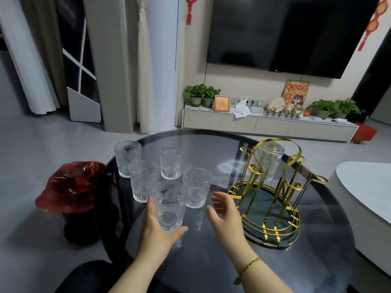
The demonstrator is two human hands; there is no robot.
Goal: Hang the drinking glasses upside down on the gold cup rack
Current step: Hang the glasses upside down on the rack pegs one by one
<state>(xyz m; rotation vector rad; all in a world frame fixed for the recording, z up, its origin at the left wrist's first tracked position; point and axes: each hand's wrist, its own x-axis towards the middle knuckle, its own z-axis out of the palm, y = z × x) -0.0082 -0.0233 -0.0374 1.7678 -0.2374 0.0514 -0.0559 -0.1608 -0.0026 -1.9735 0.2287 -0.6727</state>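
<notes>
Several clear ribbed drinking glasses stand upright in a group on the left half of the round dark glass table (211, 261). My left hand (156, 227) wraps around the nearest glass (171, 206), fingers on its left side and thumb under its right base. My right hand (226, 214) hovers open just right of that glass, holding nothing, between the glasses and the gold cup rack (277, 187). The rack stands on the table's right side on a dark green tray base. One glass (268, 159) hangs upside down on a far prong; the other prongs are bare.
A dark pot with a crinkled red wrap (72, 187) stands on the floor left of the table. A white table edge (364, 187) lies close on the right. A low TV cabinet (264, 123) with plants lines the far wall.
</notes>
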